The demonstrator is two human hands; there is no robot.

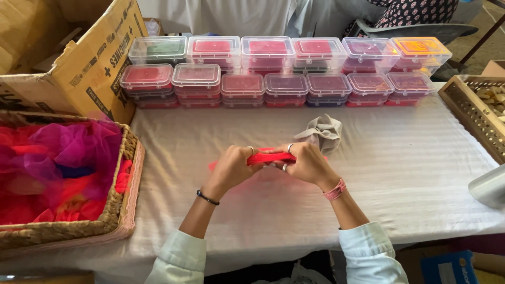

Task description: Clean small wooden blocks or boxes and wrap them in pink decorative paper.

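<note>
My left hand (231, 167) and right hand (307, 164) pinch a rolled red cloth (271, 156) between them, fingers closed on either end, its long axis running side to side just above the white-covered surface (410, 173).

The red cloth strip (271, 157) gripped between the left hand (231, 167) and right hand (307, 164) lies on a white, faintly ribbed tablecloth (410, 173), with a crumpled grey cloth (322, 132) just beyond it. Behind that cloth stand clear lidded boxes (284, 68) showing mostly red, pink and maroon contents, one green and one orange. Left of the strip, a tan wicker basket (118, 210) with pink trim holds magenta, purple and red netting (58, 168), beside a brown cardboard carton (89, 68) with black print.
</note>
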